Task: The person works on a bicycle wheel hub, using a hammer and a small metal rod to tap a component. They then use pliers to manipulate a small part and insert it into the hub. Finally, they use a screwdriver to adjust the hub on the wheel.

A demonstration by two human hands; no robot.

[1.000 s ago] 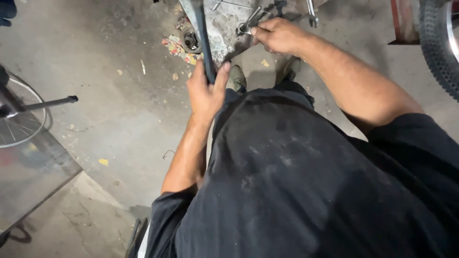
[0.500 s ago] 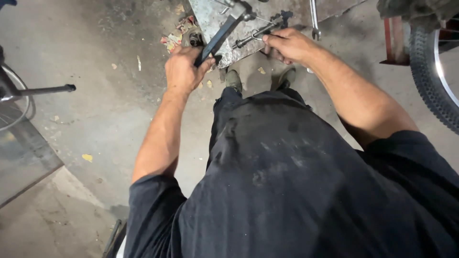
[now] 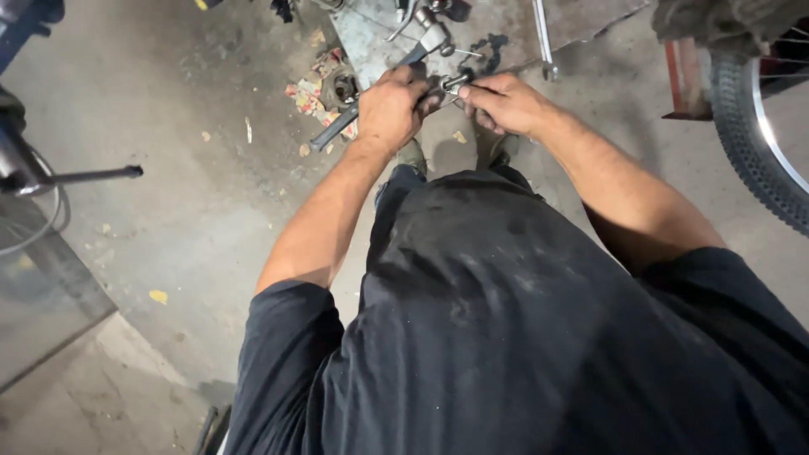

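Head view, looking down past a dark, dusty shirt to the concrete floor (image 3: 168, 211): a knobbly bicycle tyre (image 3: 758, 143) stands at the right edge, and a grey metal slab (image 3: 489, 29) lies on the floor ahead, with a long thin metal tool (image 3: 541, 38) resting across it. Compared with a moment ago, the two hands have drawn together over the near edge of that slab. The left hand (image 3: 389, 109) was then gripping the hammer (image 3: 371, 93) well apart from the other hand; now it is clamped round the dark handle with the steel head pointing up and away over the slab, and its knuckles sit just beside the right hand (image 3: 504, 103). The right hand is pinched shut on a small metal part (image 3: 453, 82), short and cylindrical, held between the two hands at the slab's edge. So both hands now meet at that part, which looks steadied rather than struck. A scrap of coloured paper (image 3: 316, 84) lies near the hammer's handle.
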